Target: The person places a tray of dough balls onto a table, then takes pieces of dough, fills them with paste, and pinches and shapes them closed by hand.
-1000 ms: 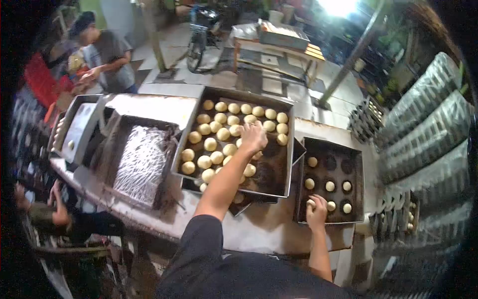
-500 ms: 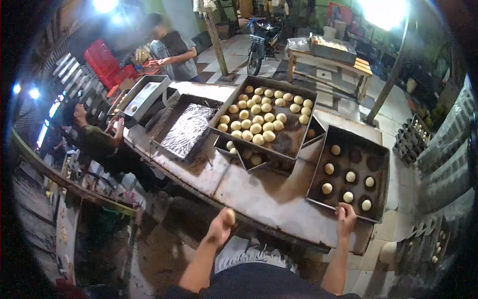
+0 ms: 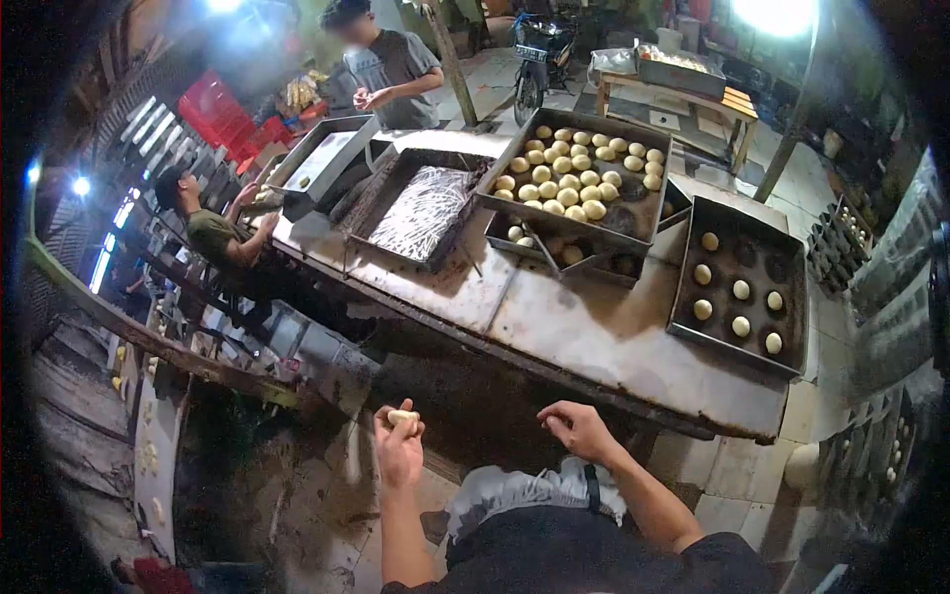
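Observation:
My left hand [image 3: 400, 450] is raised in front of the table edge, its fingers closed round a pale dough ball [image 3: 403, 417]. Level with it on the right, my right hand [image 3: 579, 430] hangs in the air with fingers curled loosely and nothing visible between them. Beyond the hands, a large dark tray [image 3: 633, 220] holds several rows of dough balls and rests on other trays. A smaller dark tray [image 3: 744, 349] at the right holds several spaced dough balls [image 3: 741, 289]. Neither hand touches a tray.
The long pale table [image 3: 584, 337] also bears a tray of white strips [image 3: 421, 213] and a metal tray [image 3: 327, 158]. One person [image 3: 401, 79] stands behind it, another [image 3: 223, 233] at its left. Stacked trays [image 3: 841, 238] and a wooden rail [image 3: 168, 346] flank it.
My left hand went from the large tray to the front of my body with a dough ball. My right hand left the smaller tray and moved leftward. The view has swung left.

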Available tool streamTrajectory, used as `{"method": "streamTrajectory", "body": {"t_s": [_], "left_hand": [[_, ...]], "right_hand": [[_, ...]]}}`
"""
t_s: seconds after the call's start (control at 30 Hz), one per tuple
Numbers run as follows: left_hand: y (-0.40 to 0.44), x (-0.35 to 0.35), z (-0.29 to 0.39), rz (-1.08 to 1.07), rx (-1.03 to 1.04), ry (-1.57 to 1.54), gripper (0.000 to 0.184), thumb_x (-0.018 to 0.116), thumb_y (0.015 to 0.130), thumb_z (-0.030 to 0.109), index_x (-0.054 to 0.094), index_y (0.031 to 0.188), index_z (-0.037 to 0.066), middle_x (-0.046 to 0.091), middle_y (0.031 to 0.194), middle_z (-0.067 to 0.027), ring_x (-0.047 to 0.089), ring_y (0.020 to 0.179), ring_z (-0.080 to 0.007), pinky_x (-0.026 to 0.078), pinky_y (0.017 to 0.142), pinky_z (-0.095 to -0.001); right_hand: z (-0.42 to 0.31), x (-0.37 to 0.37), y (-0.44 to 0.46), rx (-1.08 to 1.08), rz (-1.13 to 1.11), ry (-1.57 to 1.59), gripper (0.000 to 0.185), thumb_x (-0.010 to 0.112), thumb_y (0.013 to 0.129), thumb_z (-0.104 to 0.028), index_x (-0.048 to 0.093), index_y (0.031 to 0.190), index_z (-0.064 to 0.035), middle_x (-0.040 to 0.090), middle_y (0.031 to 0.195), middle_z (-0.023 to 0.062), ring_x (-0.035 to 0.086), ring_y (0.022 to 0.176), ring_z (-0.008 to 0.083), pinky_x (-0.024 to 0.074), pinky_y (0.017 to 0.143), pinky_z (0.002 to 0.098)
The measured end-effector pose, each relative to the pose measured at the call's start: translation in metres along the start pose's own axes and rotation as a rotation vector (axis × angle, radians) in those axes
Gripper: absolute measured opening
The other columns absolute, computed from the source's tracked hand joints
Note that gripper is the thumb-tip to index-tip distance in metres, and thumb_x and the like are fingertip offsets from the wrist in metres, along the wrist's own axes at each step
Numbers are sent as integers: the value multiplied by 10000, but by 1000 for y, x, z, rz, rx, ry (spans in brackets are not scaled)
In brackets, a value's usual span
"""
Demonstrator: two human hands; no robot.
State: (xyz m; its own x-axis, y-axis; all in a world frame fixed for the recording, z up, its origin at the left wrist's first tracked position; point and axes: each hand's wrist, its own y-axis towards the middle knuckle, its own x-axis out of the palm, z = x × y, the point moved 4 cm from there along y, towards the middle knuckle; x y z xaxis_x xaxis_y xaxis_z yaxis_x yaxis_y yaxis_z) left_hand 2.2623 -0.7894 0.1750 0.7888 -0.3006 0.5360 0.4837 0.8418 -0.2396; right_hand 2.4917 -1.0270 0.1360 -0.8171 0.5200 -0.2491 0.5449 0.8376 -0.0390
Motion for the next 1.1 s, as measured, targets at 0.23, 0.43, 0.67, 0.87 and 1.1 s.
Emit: {"method": "streamTrajectory", "body": {"t_s": [0.23, 0.43, 0.67, 0.87, 1.1], "left_hand": [[25, -130, 19, 0, -54, -178, 182, 622, 987, 50, 535, 1133, 116, 616, 1042, -89, 513, 756, -140, 434, 662, -286], [38, -142, 60, -46, 64, -314, 210, 597, 1033, 245, 558, 1173, 93, 588, 961, -64, 529, 800, -181, 445, 702, -320], [35, -24, 13, -446, -205, -31, 304, 633, 1012, 229, 582, 1232, 26, 630, 1099, -101, 634, 935, -215, 546, 805, -351], [-5, 50, -39, -557, -81, 399, 260, 564, 1065, 273, 634, 1072, 23, 604, 961, 32, 536, 865, -66, 468, 744, -250], [12, 41, -67, -579, -313, 456, 243, 582, 1059, 268, 641, 1025, 35, 600, 903, 46, 511, 806, -53, 439, 711, -238]], "right_hand": [[-8, 93, 23, 77, 74, -149, 199, 619, 966, -103, 719, 1113, -13, 746, 922, 121, 688, 817, 179, 550, 759, 336], [-95, 133, 39, -72, -37, -127, 218, 621, 977, -133, 710, 1135, -14, 730, 988, 128, 675, 879, 199, 533, 806, 331], [-162, 148, 46, -400, 286, -226, 160, 642, 960, -138, 722, 1043, -27, 706, 1006, 124, 650, 969, 277, 511, 888, 398], [-115, 112, 59, -712, 520, -442, 116, 584, 906, -117, 652, 832, -59, 642, 864, 84, 575, 909, 298, 406, 881, 435], [-64, 110, 61, -654, 420, -556, 167, 580, 898, -183, 635, 796, -62, 605, 793, 101, 581, 844, 298, 367, 886, 424]]}}
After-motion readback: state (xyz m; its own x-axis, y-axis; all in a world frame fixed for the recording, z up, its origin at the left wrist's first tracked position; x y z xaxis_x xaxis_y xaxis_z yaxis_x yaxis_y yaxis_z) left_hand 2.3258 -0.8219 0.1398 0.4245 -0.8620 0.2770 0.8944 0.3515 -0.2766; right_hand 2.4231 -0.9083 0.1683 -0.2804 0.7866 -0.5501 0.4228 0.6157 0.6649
